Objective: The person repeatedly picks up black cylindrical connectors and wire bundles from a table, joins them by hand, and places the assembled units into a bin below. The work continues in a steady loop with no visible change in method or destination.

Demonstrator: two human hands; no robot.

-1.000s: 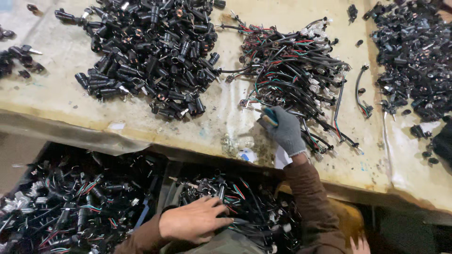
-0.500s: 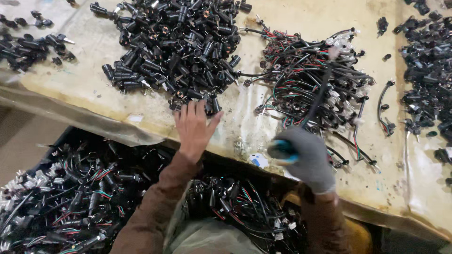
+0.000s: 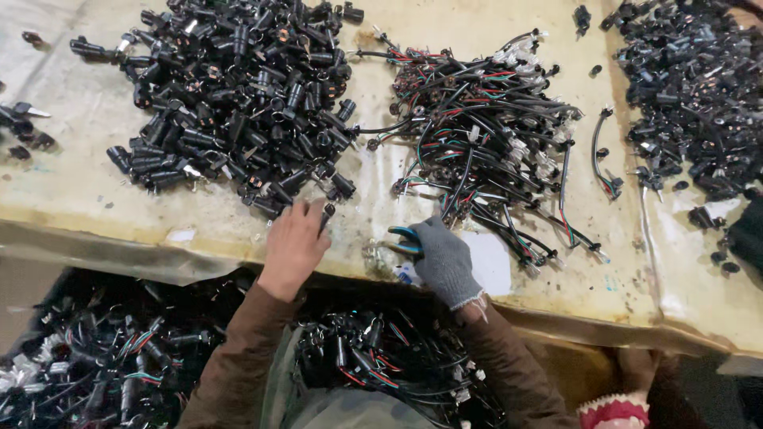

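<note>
From the head camera, the bare left hand (image 3: 294,242) lies at the near edge of a heap of black plugs (image 3: 238,103) on the worn table (image 3: 95,199), fingers curled onto one plug (image 3: 326,214). The gloved right hand (image 3: 445,260) is clenched around blue-handled cutters (image 3: 405,238), just below a tangle of wires (image 3: 485,135). Bins of more wires (image 3: 87,357) sit under the table.

Connector pile (image 3: 238,103) left of wire bundle (image 3: 485,135).

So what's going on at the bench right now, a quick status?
Left hand bare, on black cylinder parts. Right hand gloved, gripping blue-handled pliers. Wire bundle just ahead, nothing blocking.
</note>
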